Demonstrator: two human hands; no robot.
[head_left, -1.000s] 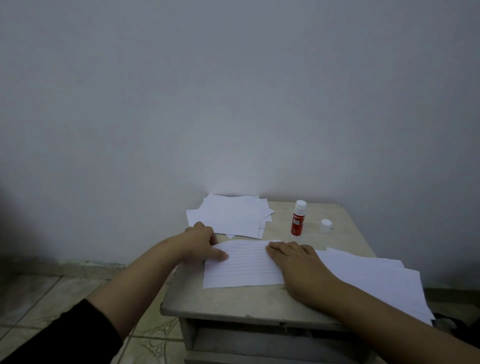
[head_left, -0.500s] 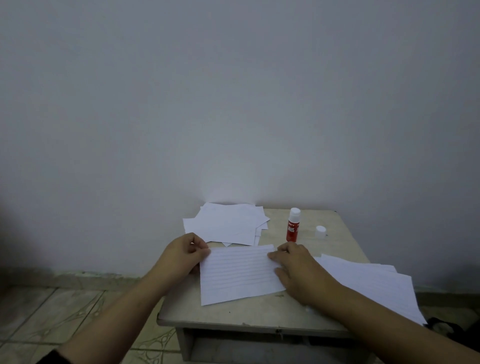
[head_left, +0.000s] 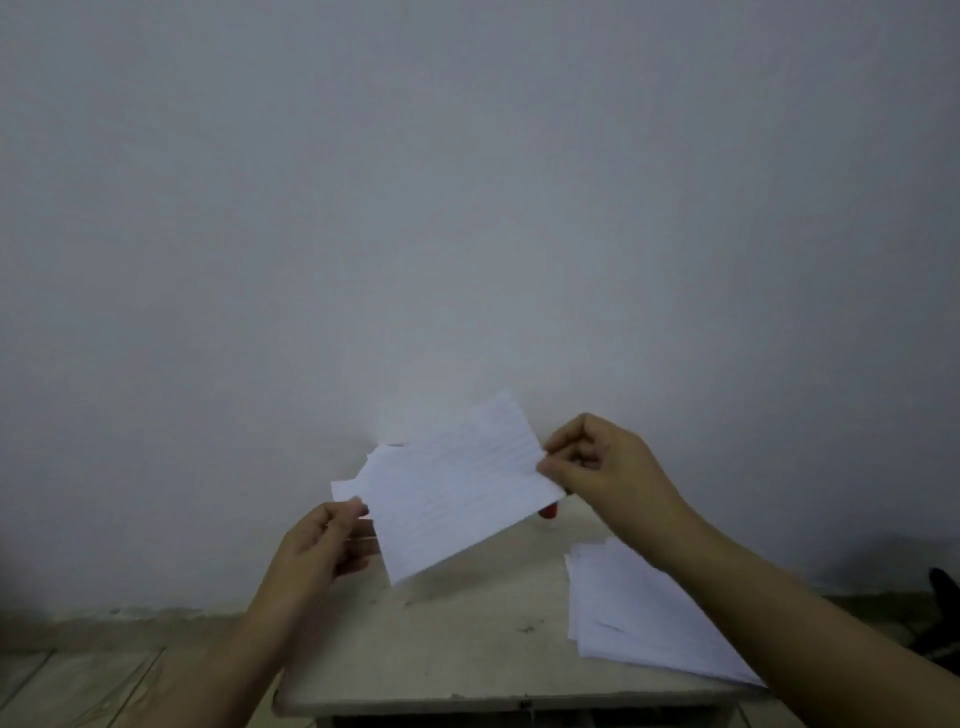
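Note:
A lined white sheet of paper (head_left: 457, 491) hangs tilted in the air above the small beige table (head_left: 467, 654). My left hand (head_left: 322, 545) pinches its lower left edge. My right hand (head_left: 602, 462) pinches its upper right edge between thumb and fingers. The sheet hides most of a red glue stick (head_left: 548, 512), of which only the bottom shows below the paper's right corner.
A stack of white sheets (head_left: 634, 618) lies on the table's right side, partly under my right forearm. Another pile of white papers (head_left: 358, 480) sits at the back left, mostly behind the held sheet. A plain wall stands close behind; tiled floor lies at the left.
Both hands have taken the lined sheet by its edges and lifted it off the table, tilting it with the right side up. The view has shifted upward a little.

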